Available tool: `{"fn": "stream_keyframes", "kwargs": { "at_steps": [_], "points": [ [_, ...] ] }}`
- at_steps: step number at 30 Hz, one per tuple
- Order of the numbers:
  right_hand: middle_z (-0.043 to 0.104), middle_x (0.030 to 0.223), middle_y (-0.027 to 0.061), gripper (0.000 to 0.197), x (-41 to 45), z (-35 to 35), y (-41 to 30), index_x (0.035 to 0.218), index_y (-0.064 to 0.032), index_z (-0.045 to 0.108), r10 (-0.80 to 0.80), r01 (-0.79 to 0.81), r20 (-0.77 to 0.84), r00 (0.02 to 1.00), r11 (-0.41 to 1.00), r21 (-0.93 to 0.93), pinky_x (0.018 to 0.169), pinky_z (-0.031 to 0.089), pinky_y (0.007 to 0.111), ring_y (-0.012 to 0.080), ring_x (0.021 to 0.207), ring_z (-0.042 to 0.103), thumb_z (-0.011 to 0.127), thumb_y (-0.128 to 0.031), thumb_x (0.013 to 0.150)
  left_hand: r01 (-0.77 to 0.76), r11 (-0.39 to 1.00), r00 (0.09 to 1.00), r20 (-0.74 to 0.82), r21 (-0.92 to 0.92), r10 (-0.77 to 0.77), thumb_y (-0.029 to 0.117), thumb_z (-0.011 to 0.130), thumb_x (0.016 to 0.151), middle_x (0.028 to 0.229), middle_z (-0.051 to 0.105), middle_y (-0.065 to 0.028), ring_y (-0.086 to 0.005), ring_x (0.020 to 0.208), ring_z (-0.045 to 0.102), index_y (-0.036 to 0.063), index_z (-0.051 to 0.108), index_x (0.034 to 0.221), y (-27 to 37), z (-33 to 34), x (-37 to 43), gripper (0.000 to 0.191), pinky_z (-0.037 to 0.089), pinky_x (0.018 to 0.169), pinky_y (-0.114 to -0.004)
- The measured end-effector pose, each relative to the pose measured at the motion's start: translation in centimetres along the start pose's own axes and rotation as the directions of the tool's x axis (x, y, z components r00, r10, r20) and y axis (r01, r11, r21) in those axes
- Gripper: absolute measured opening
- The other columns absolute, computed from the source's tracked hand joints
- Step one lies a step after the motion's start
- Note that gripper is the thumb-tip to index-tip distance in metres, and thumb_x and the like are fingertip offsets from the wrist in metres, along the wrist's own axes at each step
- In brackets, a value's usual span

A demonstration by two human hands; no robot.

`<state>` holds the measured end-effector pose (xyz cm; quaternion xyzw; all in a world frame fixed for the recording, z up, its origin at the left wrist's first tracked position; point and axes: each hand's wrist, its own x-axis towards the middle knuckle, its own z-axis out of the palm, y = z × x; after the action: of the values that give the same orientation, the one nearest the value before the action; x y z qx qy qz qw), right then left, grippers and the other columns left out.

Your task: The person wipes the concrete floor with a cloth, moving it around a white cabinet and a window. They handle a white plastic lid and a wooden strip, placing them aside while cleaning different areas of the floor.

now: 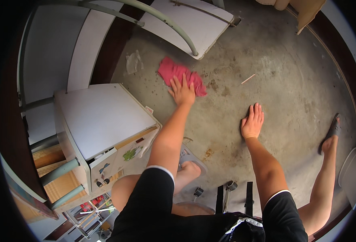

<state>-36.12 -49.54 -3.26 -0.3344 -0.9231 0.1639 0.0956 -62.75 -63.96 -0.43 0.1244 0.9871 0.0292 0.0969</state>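
A crumpled pink cloth (169, 70) lies on the stained concrete floor (223, 121). On its lower edge rests my left hand (183, 90), palm down with the fingers spread, pressing it rather than visibly gripping it. My right hand (253, 121) is flat on the bare floor to the right, fingers nearly together, holding nothing. Between the cloth and the right hand are dark stains, and a thin pale stick (248, 79) lies above that hand. A brownish stain (208, 153) marks the floor lower down, between my arms.
At left stands a white cabinet (108, 115) with stickers. A white board (184, 27) with a curved metal tube is at the top. A clear plastic scrap (134, 62) lies near the cloth. Caster wheels (231, 185) are close below, and a white bin (355, 175) stands at right.
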Motion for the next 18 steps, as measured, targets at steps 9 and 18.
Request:
{"fn": "stream_keyframes", "kwargs": {
  "at_steps": [9,18],
  "points": [
    [0.032,0.145,0.0159,0.061,0.2,-0.4,0.8,0.132,-0.0030,0.041,0.014,-0.014,-0.003,1.000,0.999,-0.032,0.111,0.020,0.046,0.0320,0.136,0.027,0.054,-0.015,0.073,-0.033,0.996,0.999,-0.018,-0.083,0.032,0.036,0.054,0.086,0.143,0.029,-0.0277,-0.0452,0.134,0.021,0.0069,0.039,0.138,4.5,5.2,-25.9,0.062,0.011,0.108,-0.059],
    [0.032,0.145,0.0166,0.063,0.1,-0.1,-0.2,0.132,-0.0026,0.040,-0.012,0.012,-0.001,1.000,1.000,-0.023,0.111,0.019,0.046,0.0320,0.136,0.027,0.054,-0.014,0.072,-0.133,0.990,0.978,-0.154,0.054,0.140,0.058,0.043,0.086,0.146,0.020,-0.0294,-0.0460,0.137,0.013,0.0160,0.034,0.143,2.0,1.0,-2.3,0.072,0.007,0.108,-0.062]
  ]
}}
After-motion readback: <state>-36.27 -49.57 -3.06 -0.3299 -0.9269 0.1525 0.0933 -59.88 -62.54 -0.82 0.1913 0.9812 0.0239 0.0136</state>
